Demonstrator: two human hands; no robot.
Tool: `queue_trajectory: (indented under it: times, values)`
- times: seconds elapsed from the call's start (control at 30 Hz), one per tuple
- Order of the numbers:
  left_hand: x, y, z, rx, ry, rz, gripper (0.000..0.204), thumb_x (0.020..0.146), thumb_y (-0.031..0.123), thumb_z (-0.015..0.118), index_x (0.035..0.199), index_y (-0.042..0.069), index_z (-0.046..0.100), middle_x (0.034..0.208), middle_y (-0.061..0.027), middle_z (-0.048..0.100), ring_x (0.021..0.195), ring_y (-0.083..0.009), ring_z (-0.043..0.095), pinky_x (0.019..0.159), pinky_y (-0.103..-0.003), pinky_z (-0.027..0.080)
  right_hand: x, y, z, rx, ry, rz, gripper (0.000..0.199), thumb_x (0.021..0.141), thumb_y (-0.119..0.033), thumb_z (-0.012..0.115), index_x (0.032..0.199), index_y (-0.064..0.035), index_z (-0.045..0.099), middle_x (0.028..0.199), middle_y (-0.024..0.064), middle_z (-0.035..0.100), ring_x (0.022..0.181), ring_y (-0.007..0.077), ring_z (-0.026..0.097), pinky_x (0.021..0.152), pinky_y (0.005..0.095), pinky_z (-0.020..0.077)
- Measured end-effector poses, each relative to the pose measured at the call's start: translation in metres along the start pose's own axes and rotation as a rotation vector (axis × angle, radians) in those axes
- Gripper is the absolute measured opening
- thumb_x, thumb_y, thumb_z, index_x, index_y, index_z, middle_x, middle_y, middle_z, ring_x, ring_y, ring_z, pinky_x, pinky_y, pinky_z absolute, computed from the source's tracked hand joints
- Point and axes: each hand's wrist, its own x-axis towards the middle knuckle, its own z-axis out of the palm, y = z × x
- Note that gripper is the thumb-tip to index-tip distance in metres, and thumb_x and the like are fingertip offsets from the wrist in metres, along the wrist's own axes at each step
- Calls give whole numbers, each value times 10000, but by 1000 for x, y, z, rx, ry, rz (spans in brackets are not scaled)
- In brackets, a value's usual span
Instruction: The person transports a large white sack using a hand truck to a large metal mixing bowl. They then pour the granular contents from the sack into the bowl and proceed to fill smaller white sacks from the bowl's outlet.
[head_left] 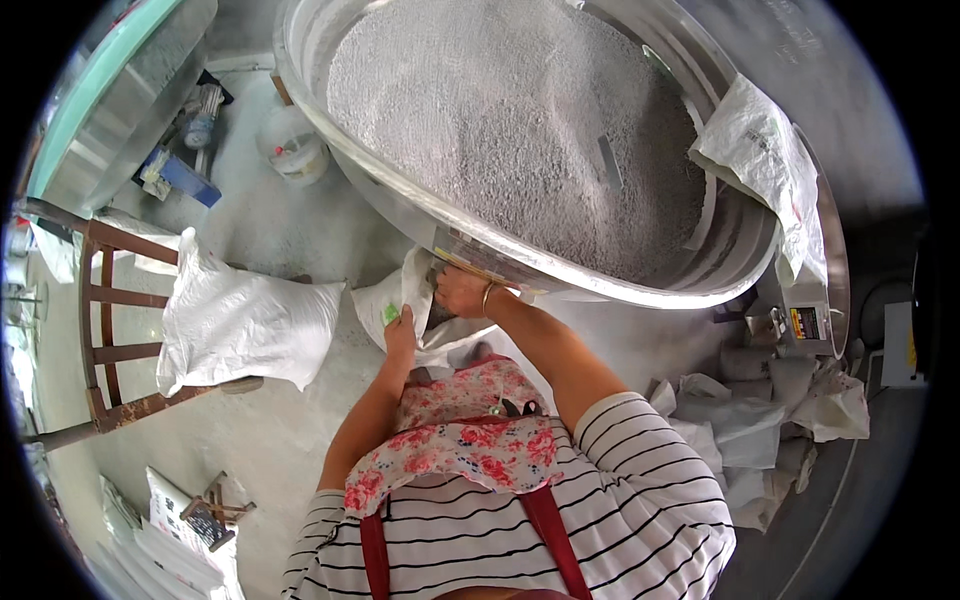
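A white woven sack (378,305) with a green mark stands below the big round metal tub, its mouth open and dark grey inside. My left hand (400,338) is closed on the near left side of its rim, beside the green mark. At the far right of the mouth, my right hand (463,291), with a bracelet at the wrist, has its fingers curled at the sack's edge. The metal tub (520,262) rises just beyond that hand. Pale grey granules (500,130) fill much of it. The sack's lower part is partly hidden by my arms and floral apron (470,400).
A full white sack (250,318) lies on a brown wooden chair (110,352) at the left. Behind it stands a white bucket (292,145). Another sack (760,150) drapes over the tub's right rim. Crumpled sacks (735,425) pile up at the right, and a small stool (212,518) sits lower left.
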Motion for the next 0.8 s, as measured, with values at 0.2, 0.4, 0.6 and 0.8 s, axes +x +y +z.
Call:
queue_trajectory:
  times: [0.2,0.4,0.6,0.8]
  values:
    - [23,-40,-5,-46,-23,-40,498,862,404,507,865,-81,622,798,-161,614,726,-199,533,705,-321,424,-11,-9,-5,271,152,8,211,692,-190,537,848,-56,582,855,74,557,891,239,510,876,351,383]
    - [12,-42,-1,-66,2,38,528,858,425,532,899,-96,608,855,-140,625,766,-174,555,716,-306,436,-94,-105,25,589,-29,618,517,707,-219,581,1164,-11,460,1116,160,533,1071,298,481,967,397,327]
    - [6,-43,13,-87,-58,85,474,755,340,687,962,-76,592,891,-110,623,787,-165,563,705,-289,445,-141,-102,104,562,-260,844,235,773,-191,513,951,-41,480,1013,173,576,992,313,536,856,416,401]
    - [3,-51,2,11,-109,40,427,663,206,740,966,-49,582,865,-111,614,731,-179,566,666,-292,444,-137,-123,152,614,-208,933,184,806,-234,518,842,-55,489,658,147,613,628,316,622,520,421,483]
